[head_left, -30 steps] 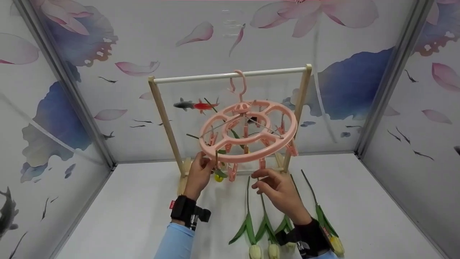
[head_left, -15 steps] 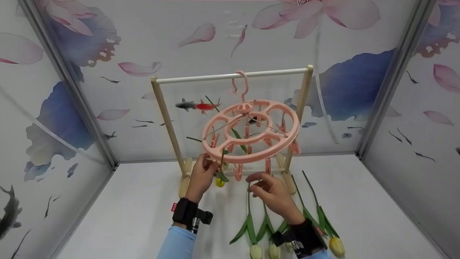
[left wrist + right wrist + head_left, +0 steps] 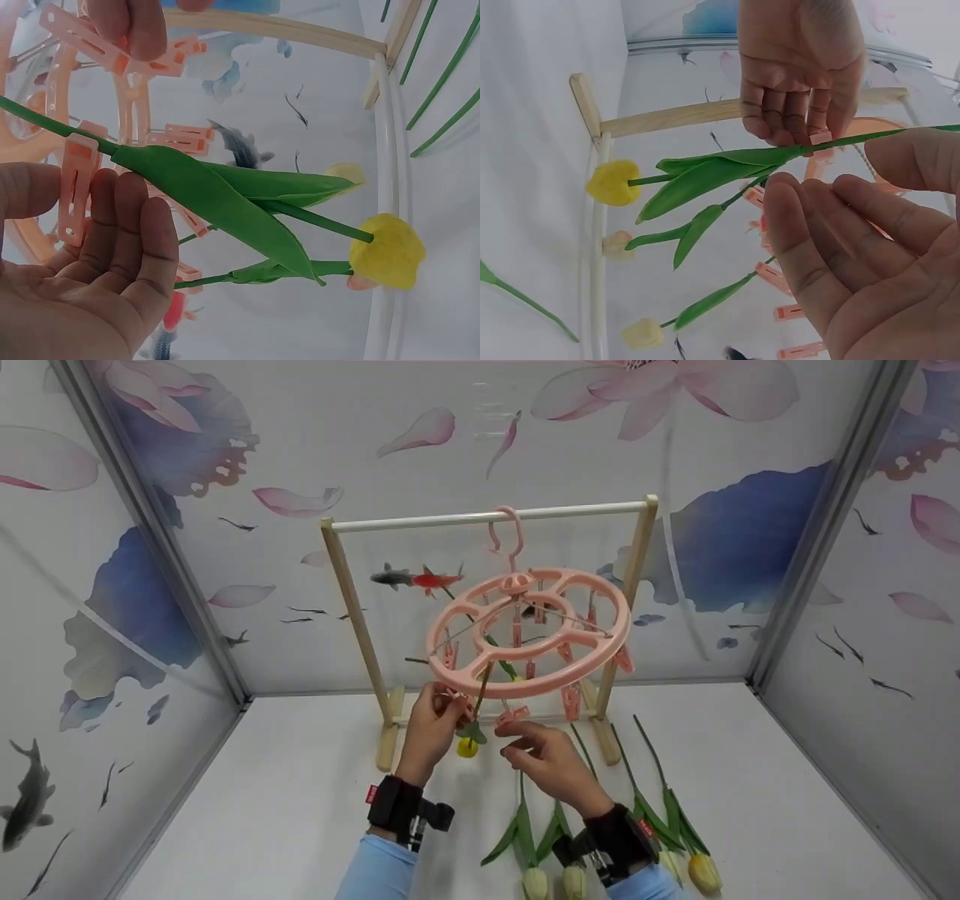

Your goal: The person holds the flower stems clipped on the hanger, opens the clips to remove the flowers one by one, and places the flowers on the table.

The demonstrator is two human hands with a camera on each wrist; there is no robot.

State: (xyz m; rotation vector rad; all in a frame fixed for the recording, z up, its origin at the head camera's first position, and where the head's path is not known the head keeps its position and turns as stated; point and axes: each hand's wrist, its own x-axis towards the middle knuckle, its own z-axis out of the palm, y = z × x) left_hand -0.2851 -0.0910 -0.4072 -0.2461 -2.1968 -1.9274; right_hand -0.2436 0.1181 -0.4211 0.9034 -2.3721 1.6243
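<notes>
A pink round clip hanger hangs by its hook from a rack. My left hand is at its front left rim, with thumb and fingers pinching a pink clothes peg. That peg sits across the stem of a yellow tulip, whose bloom points down. Just right of it, my right hand has its fingers extended, fingertips right at another tilted peg. In the right wrist view, its relaxed fingers lie below the tulip stem. More tulips hang behind, among them a pale one.
The rack has wooden posts and a white top bar. On the white table, several tulips lie in a row at the front right, including a yellowish one. Printed panels enclose the table.
My right hand has moved left along the hanger's front, up to the tilted peg. The hanger has turned slightly, and the left hand with its peg and tulip has shifted a little right.
</notes>
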